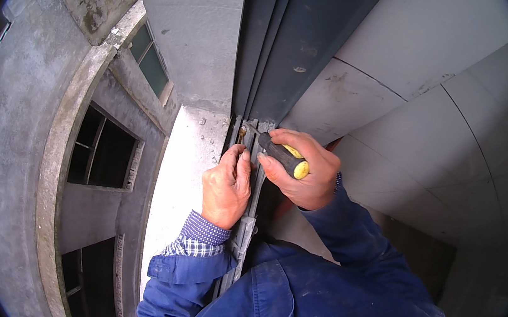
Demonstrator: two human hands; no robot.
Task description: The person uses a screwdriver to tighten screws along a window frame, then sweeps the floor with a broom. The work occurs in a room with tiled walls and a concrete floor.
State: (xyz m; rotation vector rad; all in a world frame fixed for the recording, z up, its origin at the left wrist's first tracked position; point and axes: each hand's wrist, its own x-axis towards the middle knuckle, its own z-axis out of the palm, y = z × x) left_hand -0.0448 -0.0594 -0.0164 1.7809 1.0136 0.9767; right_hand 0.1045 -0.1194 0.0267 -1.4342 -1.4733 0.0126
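A screwdriver [279,153] with a black and yellow handle is gripped in my right hand [309,167]. Its shaft points up and left toward the corner where the metal track [242,239] meets the dark grey upright frame [308,31]. My left hand [227,187] is closed just left of the screwdriver, thumb and finger pinched together over the track. A small brass-coloured piece [241,134] shows just beyond those fingertips; I cannot make out its kind, or whether the fingers hold it. The screwdriver's tip is too small to see clearly.
Left of the track is a pale ledge [192,147] with small crumbs of debris. Beyond it stands a grey building wall with dark windows [104,148]. Large pale floor tiles [416,132] lie to the right. A grey wall [201,38] rises beside the frame.
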